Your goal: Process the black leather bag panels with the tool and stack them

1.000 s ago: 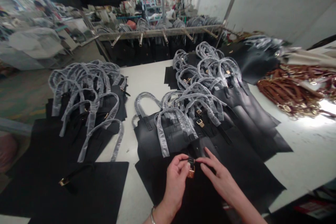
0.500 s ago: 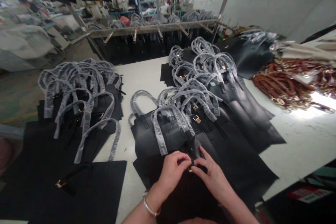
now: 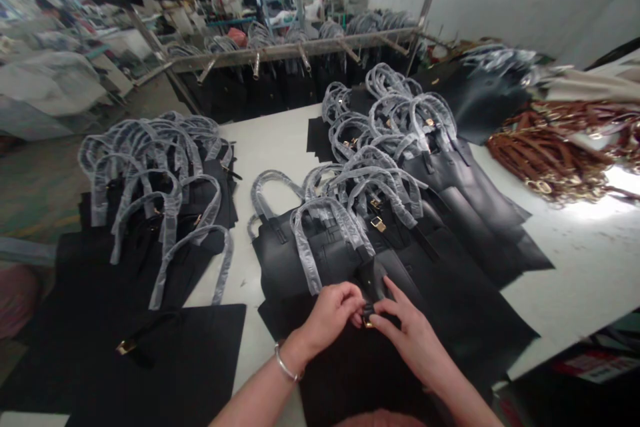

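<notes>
Both my hands meet over a black bag panel (image 3: 345, 373) in front of me. My right hand (image 3: 403, 320) pinches a black strap with a small gold buckle (image 3: 369, 321) between thumb and fingers. Beside the buckle, my left hand (image 3: 337, 310) has its fingers curled and pressed together at the strap's left side; whatever they hold is too small to make out. A black leather flap (image 3: 373, 279) rises just above my fingertips. Behind it, plastic-wrapped handles (image 3: 307, 247) stand up from the stacked black bags (image 3: 285, 273).
More black bags with wrapped handles (image 3: 165, 147) lie at the left, near a gold-buckled strap (image 3: 126, 347). Brown straps (image 3: 545, 160) are heaped on the white table (image 3: 590, 280) at right. Behind stands a metal rack (image 3: 320, 47) with hanging bags; people sit farther back.
My left fingers have drawn slightly away from the buckle and curled, so more of the buckle shows. My right hand keeps its pinch. The view has shifted slightly.
</notes>
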Available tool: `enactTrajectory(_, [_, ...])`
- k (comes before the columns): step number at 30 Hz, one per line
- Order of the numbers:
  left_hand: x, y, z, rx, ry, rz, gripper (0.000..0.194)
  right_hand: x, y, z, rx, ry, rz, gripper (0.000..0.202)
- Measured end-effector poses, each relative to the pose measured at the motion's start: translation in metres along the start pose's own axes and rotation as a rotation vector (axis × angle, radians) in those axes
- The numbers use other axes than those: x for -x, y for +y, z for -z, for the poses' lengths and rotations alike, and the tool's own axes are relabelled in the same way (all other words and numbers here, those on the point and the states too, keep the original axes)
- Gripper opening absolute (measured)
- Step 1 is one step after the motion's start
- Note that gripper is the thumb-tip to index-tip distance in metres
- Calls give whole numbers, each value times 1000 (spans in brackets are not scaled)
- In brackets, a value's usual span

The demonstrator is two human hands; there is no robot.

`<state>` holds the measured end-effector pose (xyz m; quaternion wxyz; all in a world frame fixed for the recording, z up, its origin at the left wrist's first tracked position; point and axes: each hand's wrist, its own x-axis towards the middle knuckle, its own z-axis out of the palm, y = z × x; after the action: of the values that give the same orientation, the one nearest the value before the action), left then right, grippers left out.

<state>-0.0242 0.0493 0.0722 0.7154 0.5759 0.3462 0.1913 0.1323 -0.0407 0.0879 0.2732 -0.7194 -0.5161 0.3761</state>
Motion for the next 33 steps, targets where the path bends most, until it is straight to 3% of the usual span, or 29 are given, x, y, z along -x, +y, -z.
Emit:
enactTrajectory(4, [-2, -21, -8, 292, 140, 49, 34, -2, 1, 1, -33, 1, 8, 18])
enactTrajectory(8, [0, -33, -13, 403, 448, 53, 36, -3, 1, 0, -26, 19, -12, 16])
enactTrajectory(9, [2, -32, -13, 372, 480, 39, 34, -3, 1, 0, -19, 15, -15, 16])
enactTrajectory(14, [10, -16, -18, 0, 337, -101, 17, -4, -1, -2, 21, 0, -6, 16])
enactTrajectory(16, [8, -12, -18, -63, 346, -115, 20, -4, -2, -3, 46, 4, -14, 15])
enactTrajectory(20, [0, -21, -13, 279, 503, 27, 32, -3, -4, -2, 66, 7, -37, 16])
enactTrajectory(23, [3, -32, -13, 472, 654, 57, 40, -2, -4, -2, 66, 7, -35, 17])
enactTrajectory(25, [11, -34, -19, 493, 587, 63, 39, -3, -3, -4, 66, 10, -24, 16])
enactTrajectory(29, [26, -36, -38, 665, 218, 199, 38, -3, -3, -7, 62, 24, -4, 16])
enactTrajectory(33, [25, -43, -45, 876, 154, 352, 41, -1, 2, -6, 68, -16, 36, 16])
